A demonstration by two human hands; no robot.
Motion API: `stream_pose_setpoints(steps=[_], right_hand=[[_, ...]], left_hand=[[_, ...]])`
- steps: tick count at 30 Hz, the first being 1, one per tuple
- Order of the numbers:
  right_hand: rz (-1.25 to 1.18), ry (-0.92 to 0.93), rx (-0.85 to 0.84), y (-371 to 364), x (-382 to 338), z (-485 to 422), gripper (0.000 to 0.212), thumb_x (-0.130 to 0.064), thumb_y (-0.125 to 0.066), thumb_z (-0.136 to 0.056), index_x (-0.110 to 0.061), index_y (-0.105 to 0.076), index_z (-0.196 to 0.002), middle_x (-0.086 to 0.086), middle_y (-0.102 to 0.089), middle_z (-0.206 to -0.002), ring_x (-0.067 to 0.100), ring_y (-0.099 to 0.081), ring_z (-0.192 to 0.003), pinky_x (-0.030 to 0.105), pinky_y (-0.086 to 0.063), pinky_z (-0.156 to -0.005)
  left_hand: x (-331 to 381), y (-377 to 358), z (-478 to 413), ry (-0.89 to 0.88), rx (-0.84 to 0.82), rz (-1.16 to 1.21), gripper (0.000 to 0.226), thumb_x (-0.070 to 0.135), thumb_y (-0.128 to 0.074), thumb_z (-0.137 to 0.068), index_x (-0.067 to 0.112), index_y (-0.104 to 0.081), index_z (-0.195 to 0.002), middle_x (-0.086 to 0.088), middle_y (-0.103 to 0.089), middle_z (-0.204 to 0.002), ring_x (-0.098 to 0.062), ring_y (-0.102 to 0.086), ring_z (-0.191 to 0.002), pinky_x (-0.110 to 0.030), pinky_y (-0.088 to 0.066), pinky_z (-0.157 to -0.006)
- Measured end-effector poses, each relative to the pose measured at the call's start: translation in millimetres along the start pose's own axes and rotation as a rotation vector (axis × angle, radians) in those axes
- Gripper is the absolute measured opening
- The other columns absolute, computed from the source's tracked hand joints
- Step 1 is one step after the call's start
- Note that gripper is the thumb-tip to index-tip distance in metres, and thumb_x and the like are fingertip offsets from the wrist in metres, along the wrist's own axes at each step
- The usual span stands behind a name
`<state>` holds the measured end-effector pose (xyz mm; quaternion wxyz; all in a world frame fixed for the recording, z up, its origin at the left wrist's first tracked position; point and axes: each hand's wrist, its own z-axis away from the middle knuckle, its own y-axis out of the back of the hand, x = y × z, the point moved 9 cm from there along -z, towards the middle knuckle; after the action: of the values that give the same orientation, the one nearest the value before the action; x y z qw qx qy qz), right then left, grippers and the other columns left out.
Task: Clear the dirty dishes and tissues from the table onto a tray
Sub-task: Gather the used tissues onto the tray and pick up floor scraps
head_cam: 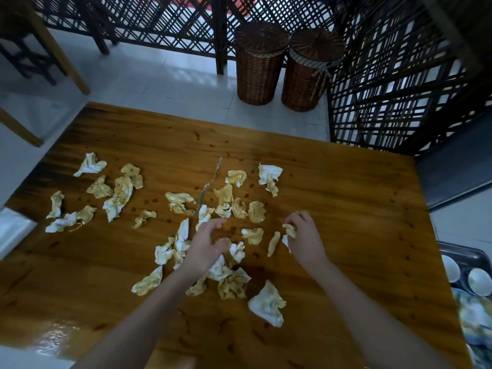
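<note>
Several crumpled, yellow-stained tissues [121,194] lie scattered over the wooden table [346,198]. My left hand [206,246] hovers over a heap of tissues [226,272] near the table's middle, fingers curled loosely; whether it grips any tissue is unclear. My right hand [303,238] pinches a small stained tissue [289,230] in its fingertips. A clear plastic fork [210,186] lies among the tissues farther back. At the right edge a metal tray [452,251] holds white bowls [479,282] and some tissues.
Two wicker baskets [259,62] stand on the pale floor beyond the table, beside dark lattice screens [399,83]. A wooden chair or table leg [61,57] is at the far left. Brown sauce spots dot the tabletop.
</note>
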<state>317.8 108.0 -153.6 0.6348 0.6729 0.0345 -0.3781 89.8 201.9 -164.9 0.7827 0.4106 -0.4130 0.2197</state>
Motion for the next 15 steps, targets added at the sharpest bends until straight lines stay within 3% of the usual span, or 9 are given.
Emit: stream_pose_setpoints(steps=[4,8,10,12,15], right_hand=[[0.085,0.070,-0.084,-13.5,-1.7,23.8,0.035,0.006,-0.057,-0.082,-0.021,-0.059,-0.105,-0.007,-0.045,-0.109,0.012,-0.046,-0.103,0.019,-0.044,-0.078],[0.159,0.113,-0.164,-35.3,-6.0,29.8,0.038,-0.002,-0.052,-0.087,-0.019,-0.056,-0.121,0.000,-0.044,-0.126,0.020,-0.043,-0.119,0.030,-0.042,-0.096],[0.295,0.082,-0.207,-48.4,0.7,29.8,0.042,-0.013,-0.052,-0.089,-0.024,-0.050,-0.130,0.006,-0.031,-0.145,0.028,-0.024,-0.137,0.042,-0.025,-0.112],[0.302,-0.032,-0.270,-61.5,12.9,30.8,0.048,-0.025,-0.050,-0.091,-0.029,-0.039,-0.138,0.008,-0.010,-0.157,0.031,-0.003,-0.145,0.054,-0.008,-0.115],[0.242,-0.149,-0.300,-74.7,22.9,30.5,0.061,-0.049,-0.044,-0.089,-0.038,-0.022,-0.145,0.006,0.002,-0.159,0.032,0.006,-0.145,0.061,-0.005,-0.112]], left_hand=[[10.6,-10.4,3.7,-0.016,-0.024,-0.017,0.040,0.016,-0.065,-0.090,0.029,-0.051,-0.125,0.002,-0.047,-0.122,-0.013,-0.052,-0.109,-0.021,-0.041,-0.082],[10.1,-11.4,11.6,-0.037,-0.025,-0.038,0.040,0.020,-0.065,-0.090,0.029,-0.051,-0.127,0.003,-0.048,-0.123,-0.011,-0.049,-0.109,-0.022,-0.039,-0.085],[4.3,-8.2,15.5,-0.016,-0.016,-0.031,0.041,0.025,-0.066,-0.089,0.030,-0.051,-0.127,0.006,-0.047,-0.122,-0.011,-0.049,-0.109,-0.021,-0.039,-0.083],[-3.0,-3.8,18.7,0.013,-0.012,-0.017,0.042,0.030,-0.067,-0.088,0.031,-0.051,-0.127,0.009,-0.046,-0.123,-0.009,-0.049,-0.109,-0.018,-0.039,-0.081],[-11.5,4.1,22.2,0.015,0.008,-0.008,0.041,0.024,-0.068,-0.088,0.030,-0.052,-0.126,0.007,-0.047,-0.122,-0.012,-0.049,-0.111,-0.022,-0.042,-0.083]])
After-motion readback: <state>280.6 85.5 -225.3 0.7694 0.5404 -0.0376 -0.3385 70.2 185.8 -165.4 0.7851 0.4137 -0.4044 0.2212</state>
